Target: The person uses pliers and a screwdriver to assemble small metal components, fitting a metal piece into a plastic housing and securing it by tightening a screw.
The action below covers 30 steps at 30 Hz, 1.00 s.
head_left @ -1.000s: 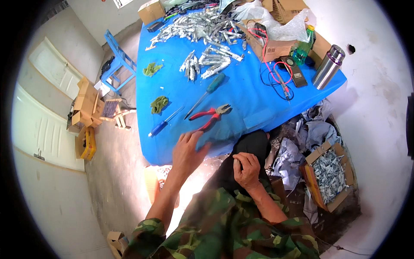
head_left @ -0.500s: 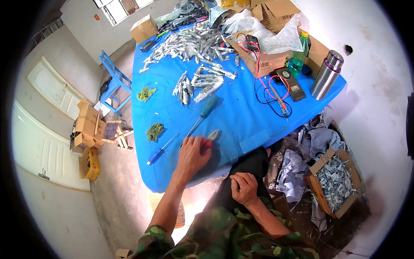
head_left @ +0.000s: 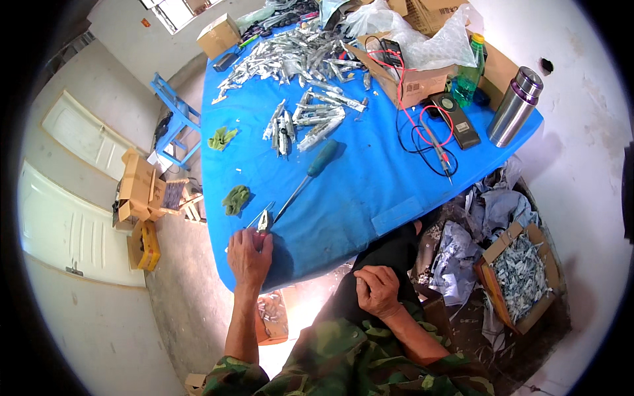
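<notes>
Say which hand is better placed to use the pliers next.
Probably the left: the left hand grips the pliers over the blue-covered table, while the right hand lies curled over the dark trousers, away from the tools.

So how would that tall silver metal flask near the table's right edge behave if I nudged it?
The tall silver metal flask might tip, being narrow and upright, and would likely roll once down, since its body is round. Its smooth, shiny surface may feel slippery.
</notes>
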Motion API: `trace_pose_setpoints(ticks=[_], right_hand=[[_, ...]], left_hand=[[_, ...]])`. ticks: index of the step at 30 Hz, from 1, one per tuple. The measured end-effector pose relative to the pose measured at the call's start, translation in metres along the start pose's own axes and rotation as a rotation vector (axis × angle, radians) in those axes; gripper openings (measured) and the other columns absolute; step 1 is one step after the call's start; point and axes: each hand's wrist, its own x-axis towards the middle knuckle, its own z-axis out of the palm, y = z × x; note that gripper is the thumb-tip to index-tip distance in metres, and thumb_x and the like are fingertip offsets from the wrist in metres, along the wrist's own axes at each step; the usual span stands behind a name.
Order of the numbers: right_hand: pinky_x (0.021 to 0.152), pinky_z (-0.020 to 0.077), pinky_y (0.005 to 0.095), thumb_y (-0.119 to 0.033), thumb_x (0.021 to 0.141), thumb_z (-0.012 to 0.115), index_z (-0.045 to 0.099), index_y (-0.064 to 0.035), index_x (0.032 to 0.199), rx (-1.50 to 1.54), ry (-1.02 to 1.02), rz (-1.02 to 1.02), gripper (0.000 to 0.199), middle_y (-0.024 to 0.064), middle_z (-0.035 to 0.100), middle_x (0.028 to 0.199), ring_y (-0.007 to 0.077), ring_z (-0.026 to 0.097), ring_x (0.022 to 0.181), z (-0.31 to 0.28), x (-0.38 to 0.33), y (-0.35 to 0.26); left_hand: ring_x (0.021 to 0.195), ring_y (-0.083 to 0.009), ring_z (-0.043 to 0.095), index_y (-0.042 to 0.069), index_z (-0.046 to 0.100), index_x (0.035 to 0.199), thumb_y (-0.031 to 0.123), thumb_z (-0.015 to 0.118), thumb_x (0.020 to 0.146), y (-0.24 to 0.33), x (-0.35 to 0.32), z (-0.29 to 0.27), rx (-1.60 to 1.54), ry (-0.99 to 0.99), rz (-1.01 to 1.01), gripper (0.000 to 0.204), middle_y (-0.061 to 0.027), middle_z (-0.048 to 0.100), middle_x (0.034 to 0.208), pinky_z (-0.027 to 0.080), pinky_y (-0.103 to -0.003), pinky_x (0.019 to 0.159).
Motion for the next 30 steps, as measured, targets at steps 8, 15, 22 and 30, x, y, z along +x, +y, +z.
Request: trace_pose_setpoints(ticks=[8,15,22,30], right_hand=[[0.070,0.0498,0.0376,-0.001,0.079,0.068,0.068,-0.0075,0.094,-0.018,-0.009,0.008,0.017,0.0065,0.067,0.091,0.0268,0.064,0.078,0.002,-0.003,0.006],[0.069,0.0497,0.0366,0.001,0.078,0.070,0.069,-0.0081,0.093,0.006,-0.003,0.017,0.018,0.0060,0.067,0.090,0.0256,0.063,0.075,0.001,0.000,0.008],[0.076,0.0495,0.0359,-0.006,0.075,0.067,0.070,-0.0088,0.096,-0.028,-0.061,0.024,0.021,0.0044,0.069,0.099,0.0224,0.065,0.086,-0.005,0.001,0.014],[0.070,0.0506,0.0363,0.001,0.078,0.071,0.070,-0.0074,0.092,-0.019,0.013,-0.012,0.017,0.0055,0.067,0.090,0.0243,0.064,0.075,-0.009,0.005,0.005]], left_hand=[[0.100,-0.0346,0.063,0.003,0.068,0.103,0.020,0.076,0.084,0.053,0.081,0.030,-0.190,-0.015,0.156,0.027,-0.0143,0.068,0.103,0.051,-0.043,0.083],[0.102,-0.0344,0.063,0.006,0.070,0.103,0.019,0.074,0.086,0.065,0.168,0.097,-0.208,-0.022,0.268,0.022,-0.0132,0.069,0.103,0.051,-0.044,0.084],[0.100,-0.0347,0.063,0.006,0.071,0.098,0.017,0.073,0.087,0.059,0.196,0.134,-0.169,-0.132,0.315,0.015,-0.0138,0.068,0.101,0.050,-0.046,0.084],[0.081,-0.0317,0.066,0.003,0.066,0.091,0.012,0.069,0.090,0.060,0.184,0.094,-0.351,-0.023,0.305,0.009,-0.0114,0.067,0.089,0.052,-0.041,0.069]])
